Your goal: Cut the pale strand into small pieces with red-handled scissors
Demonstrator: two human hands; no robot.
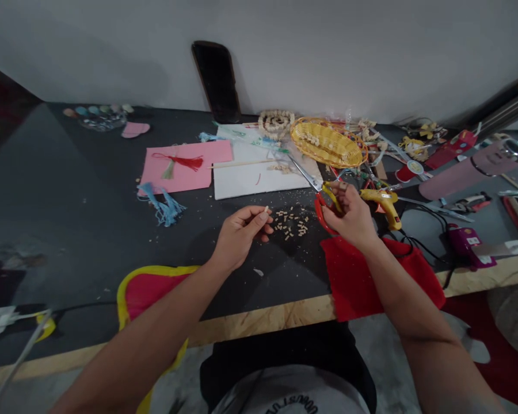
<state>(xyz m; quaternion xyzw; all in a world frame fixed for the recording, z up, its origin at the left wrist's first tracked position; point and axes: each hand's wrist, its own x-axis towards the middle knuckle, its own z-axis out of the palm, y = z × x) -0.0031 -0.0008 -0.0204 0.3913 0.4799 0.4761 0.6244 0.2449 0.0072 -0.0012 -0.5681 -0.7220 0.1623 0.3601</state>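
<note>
Nearest, bright red cloth square (349,282) over table edge; left hand (246,230) pinching small pale piece (266,210) between thumb and fingers, beside scattered short beige pieces (290,223) on dark tabletop (259,293); right hand (349,215) gripping red-and-yellow-handled metal scissors (306,172), blades pointing away; beyond, white sheet (242,183), then oval yellow wicker basket (328,144)
</note>
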